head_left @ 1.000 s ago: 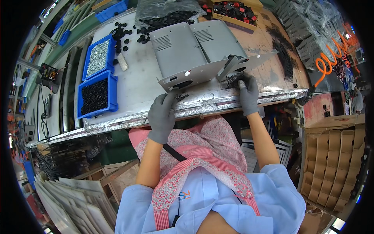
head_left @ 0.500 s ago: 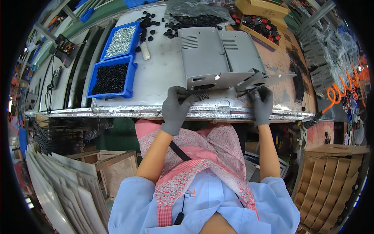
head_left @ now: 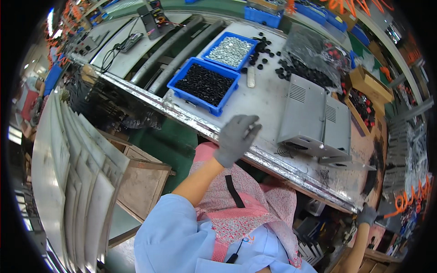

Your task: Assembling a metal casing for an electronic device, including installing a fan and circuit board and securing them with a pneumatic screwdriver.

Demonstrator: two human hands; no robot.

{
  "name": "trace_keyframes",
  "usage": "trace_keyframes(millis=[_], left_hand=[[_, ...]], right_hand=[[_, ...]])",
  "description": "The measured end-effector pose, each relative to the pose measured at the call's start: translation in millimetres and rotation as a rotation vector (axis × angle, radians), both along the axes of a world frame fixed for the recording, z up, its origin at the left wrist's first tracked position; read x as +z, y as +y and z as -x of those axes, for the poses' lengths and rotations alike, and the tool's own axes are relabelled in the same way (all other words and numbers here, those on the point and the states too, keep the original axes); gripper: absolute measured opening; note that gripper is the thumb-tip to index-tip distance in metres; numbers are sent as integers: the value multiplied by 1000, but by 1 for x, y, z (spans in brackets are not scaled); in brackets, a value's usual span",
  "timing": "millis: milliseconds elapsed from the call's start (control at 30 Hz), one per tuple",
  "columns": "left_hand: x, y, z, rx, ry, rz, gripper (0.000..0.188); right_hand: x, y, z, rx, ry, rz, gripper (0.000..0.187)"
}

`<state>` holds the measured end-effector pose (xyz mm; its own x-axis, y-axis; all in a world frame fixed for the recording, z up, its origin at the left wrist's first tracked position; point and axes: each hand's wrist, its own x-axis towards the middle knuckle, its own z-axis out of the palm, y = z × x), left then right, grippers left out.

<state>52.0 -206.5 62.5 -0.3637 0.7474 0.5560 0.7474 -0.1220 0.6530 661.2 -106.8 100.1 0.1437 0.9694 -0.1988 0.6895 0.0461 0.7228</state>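
Observation:
My left hand [head_left: 236, 139], in a grey glove, hovers at the table's front edge below the blue bin of small black parts [head_left: 205, 84]. Its fingers are apart, with nothing visible in them. At the far right, my gloved right hand [head_left: 366, 214] is closed around the end of an orange coiled hose [head_left: 403, 204]; the tool there is mostly hidden. Between the hands stand two grey sheet-metal housings [head_left: 302, 109] with slotted vents, side by side. A black wire fan guard [head_left: 285, 151] lies against the left housing's front, another wire guard [head_left: 324, 177] near the table edge.
A second blue bin [head_left: 231, 51] holds small silvery parts. Loose black caps [head_left: 260, 57], a plastic bag [head_left: 309, 45] and a cardboard box of red and black parts [head_left: 362, 107] lie farther back. Metal rollers [head_left: 182, 63] are at left; large pale sheets [head_left: 77, 182] stand on the floor.
Both hands have left the housings and wire guards. My left hand is now nearer the blue bins; my right has gone far right to the hose. The view has turned.

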Motion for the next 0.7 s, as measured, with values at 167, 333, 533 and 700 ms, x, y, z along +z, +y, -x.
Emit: trace_keyframes(millis=[167,333,533,700], left_hand=[[38,1,103,387,385,82,28],[37,12,171,526,348,643,40],[43,49,172,505,292,912,51],[44,47,165,409,370,946,53]], right_hand=[[4,15,3,-260,-77,237,56],[14,42,19,-264,-63,272,55],[33,24,36,-229,-44,224,53],[51,8,44,-218,-9,209,52]])
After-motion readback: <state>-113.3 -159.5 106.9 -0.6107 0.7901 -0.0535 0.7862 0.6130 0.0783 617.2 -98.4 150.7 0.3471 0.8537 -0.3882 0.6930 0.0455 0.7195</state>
